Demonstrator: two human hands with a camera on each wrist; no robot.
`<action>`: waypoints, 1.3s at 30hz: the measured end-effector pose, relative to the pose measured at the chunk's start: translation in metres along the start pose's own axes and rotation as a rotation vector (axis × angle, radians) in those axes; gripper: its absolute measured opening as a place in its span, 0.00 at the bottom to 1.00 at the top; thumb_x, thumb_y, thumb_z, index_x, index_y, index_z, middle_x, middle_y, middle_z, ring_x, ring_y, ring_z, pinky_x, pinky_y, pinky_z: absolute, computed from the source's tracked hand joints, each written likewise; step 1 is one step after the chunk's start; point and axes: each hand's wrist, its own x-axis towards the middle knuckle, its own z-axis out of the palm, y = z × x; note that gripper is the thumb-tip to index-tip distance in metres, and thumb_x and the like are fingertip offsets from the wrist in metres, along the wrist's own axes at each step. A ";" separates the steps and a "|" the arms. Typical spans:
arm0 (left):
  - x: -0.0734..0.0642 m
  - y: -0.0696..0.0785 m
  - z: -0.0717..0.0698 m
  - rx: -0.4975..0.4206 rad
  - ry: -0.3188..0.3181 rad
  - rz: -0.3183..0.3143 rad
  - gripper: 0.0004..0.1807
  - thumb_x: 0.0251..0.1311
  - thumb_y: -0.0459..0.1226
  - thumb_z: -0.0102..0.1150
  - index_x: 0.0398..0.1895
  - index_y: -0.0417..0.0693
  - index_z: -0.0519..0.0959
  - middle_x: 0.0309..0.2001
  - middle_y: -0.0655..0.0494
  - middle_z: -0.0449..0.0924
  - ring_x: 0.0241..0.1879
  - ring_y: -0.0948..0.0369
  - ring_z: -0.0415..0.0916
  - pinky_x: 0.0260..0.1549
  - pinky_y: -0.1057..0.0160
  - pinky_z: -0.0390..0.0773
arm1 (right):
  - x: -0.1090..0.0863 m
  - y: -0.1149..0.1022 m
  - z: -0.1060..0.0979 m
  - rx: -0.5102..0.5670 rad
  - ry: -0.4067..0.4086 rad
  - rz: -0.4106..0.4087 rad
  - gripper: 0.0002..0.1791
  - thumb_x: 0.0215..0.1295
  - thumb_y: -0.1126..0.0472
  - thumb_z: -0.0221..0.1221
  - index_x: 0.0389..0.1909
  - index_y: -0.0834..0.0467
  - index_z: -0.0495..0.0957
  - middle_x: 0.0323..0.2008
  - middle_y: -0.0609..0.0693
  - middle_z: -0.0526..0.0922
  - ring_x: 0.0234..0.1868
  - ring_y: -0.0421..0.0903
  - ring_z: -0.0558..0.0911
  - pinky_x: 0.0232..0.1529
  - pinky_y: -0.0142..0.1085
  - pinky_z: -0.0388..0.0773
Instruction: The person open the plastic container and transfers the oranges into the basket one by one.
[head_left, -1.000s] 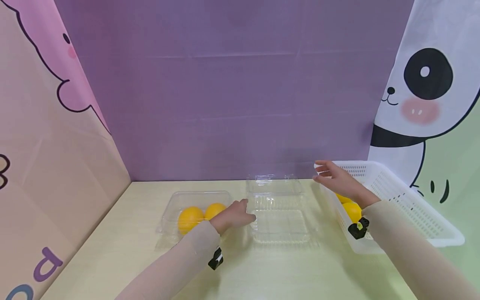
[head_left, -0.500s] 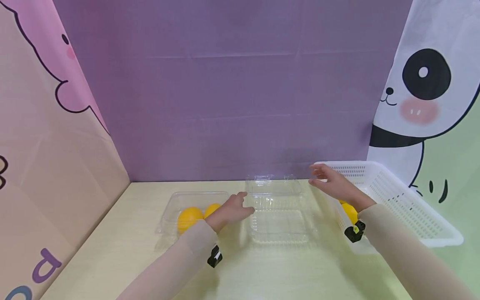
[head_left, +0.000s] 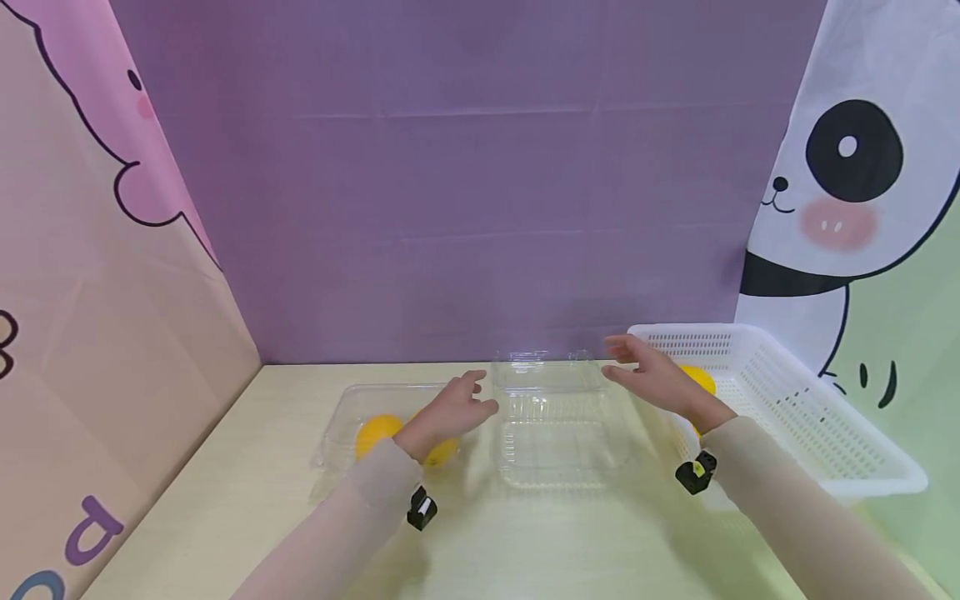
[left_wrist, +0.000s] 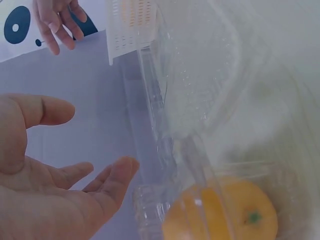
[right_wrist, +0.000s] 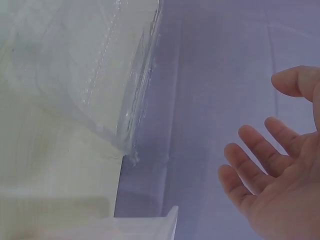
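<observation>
Between the hands stands a clear plastic clamshell box (head_left: 558, 454), its hinged lid (head_left: 547, 375) raised at the back. My left hand (head_left: 448, 414) hovers at its left side, fingers relaxed and holding nothing. Beneath that arm, a second clear clamshell (head_left: 348, 408) contains oranges (head_left: 378, 433), partly hidden by the hand and wrist. My right hand (head_left: 660, 379) is over the left edge of a white basket (head_left: 817, 408), its loosely bent fingers pointing toward the raised lid. In the right wrist view, the right palm (right_wrist: 280, 190) is bare, apart from the box (right_wrist: 95, 65).
An orange (head_left: 699, 379) shows in the basket behind the right hand, with more orange colour lower down under the wrist. The pale wooden table (head_left: 540, 542) meets a purple backdrop (head_left: 480, 208) at the back. Printed cloth (head_left: 847, 242) hangs on the right.
The right hand has moved left, from over the basket toward the open clamshell. The left hand has shifted slightly up and left. Both boxes stay in place.
</observation>
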 end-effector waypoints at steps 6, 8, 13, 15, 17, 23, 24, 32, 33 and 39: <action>-0.004 0.001 -0.008 0.004 0.020 0.009 0.36 0.66 0.41 0.53 0.76 0.38 0.58 0.68 0.38 0.65 0.65 0.43 0.67 0.63 0.45 0.69 | 0.003 -0.004 0.010 0.028 -0.004 -0.022 0.31 0.74 0.54 0.56 0.72 0.63 0.61 0.65 0.64 0.70 0.66 0.65 0.67 0.65 0.61 0.65; -0.005 0.002 -0.010 0.027 0.023 0.025 0.36 0.67 0.40 0.53 0.75 0.37 0.58 0.68 0.37 0.64 0.65 0.43 0.67 0.63 0.44 0.69 | 0.003 -0.005 0.012 0.035 -0.003 -0.030 0.31 0.74 0.54 0.57 0.72 0.63 0.61 0.65 0.63 0.69 0.65 0.65 0.68 0.65 0.61 0.65; -0.009 0.001 -0.016 0.082 0.008 0.059 0.35 0.68 0.40 0.53 0.75 0.36 0.58 0.69 0.36 0.62 0.65 0.43 0.67 0.62 0.45 0.71 | 0.003 -0.010 0.019 0.043 0.003 -0.056 0.31 0.74 0.55 0.57 0.72 0.63 0.62 0.66 0.63 0.69 0.65 0.64 0.69 0.64 0.61 0.65; -0.011 0.001 -0.018 0.088 0.003 0.067 0.34 0.69 0.40 0.53 0.75 0.37 0.59 0.69 0.36 0.62 0.64 0.44 0.69 0.61 0.45 0.72 | 0.004 -0.013 0.022 0.042 0.006 -0.067 0.30 0.74 0.56 0.57 0.71 0.63 0.63 0.65 0.64 0.70 0.64 0.64 0.69 0.63 0.61 0.66; -0.012 0.001 -0.020 0.091 0.002 0.070 0.34 0.69 0.41 0.53 0.75 0.38 0.60 0.69 0.37 0.62 0.64 0.44 0.69 0.61 0.46 0.72 | 0.004 -0.014 0.025 0.039 0.007 -0.077 0.29 0.74 0.56 0.57 0.71 0.63 0.64 0.65 0.63 0.70 0.63 0.64 0.70 0.62 0.60 0.67; -0.018 0.003 -0.026 0.100 0.004 0.071 0.32 0.69 0.40 0.53 0.74 0.38 0.62 0.68 0.40 0.65 0.63 0.43 0.70 0.61 0.45 0.72 | 0.006 -0.014 0.035 0.053 -0.001 -0.065 0.29 0.74 0.54 0.57 0.71 0.61 0.64 0.65 0.60 0.71 0.64 0.61 0.70 0.63 0.59 0.67; -0.019 0.003 -0.027 0.105 0.005 0.074 0.32 0.69 0.40 0.53 0.74 0.38 0.63 0.68 0.40 0.65 0.63 0.43 0.70 0.62 0.45 0.71 | 0.006 -0.014 0.036 0.058 -0.002 -0.062 0.29 0.74 0.53 0.57 0.71 0.60 0.64 0.65 0.60 0.71 0.64 0.61 0.70 0.63 0.58 0.66; -0.022 0.000 -0.037 0.187 0.008 0.105 0.27 0.70 0.39 0.52 0.69 0.37 0.69 0.63 0.41 0.72 0.60 0.45 0.73 0.60 0.47 0.73 | 0.006 -0.017 0.050 0.072 0.002 -0.070 0.28 0.74 0.54 0.57 0.69 0.59 0.65 0.63 0.60 0.73 0.63 0.59 0.72 0.63 0.57 0.68; -0.023 -0.001 -0.038 0.194 0.005 0.107 0.26 0.70 0.39 0.52 0.68 0.37 0.70 0.62 0.42 0.74 0.59 0.46 0.74 0.60 0.47 0.73 | 0.007 -0.017 0.052 0.077 0.001 -0.070 0.28 0.74 0.53 0.57 0.70 0.59 0.66 0.63 0.60 0.73 0.63 0.59 0.72 0.63 0.56 0.68; -0.025 -0.005 -0.042 0.232 -0.005 0.091 0.24 0.71 0.39 0.53 0.67 0.38 0.72 0.60 0.44 0.77 0.59 0.48 0.74 0.59 0.48 0.74 | 0.012 -0.020 0.063 0.099 -0.021 -0.069 0.28 0.74 0.53 0.57 0.70 0.58 0.66 0.64 0.58 0.72 0.63 0.58 0.72 0.63 0.56 0.68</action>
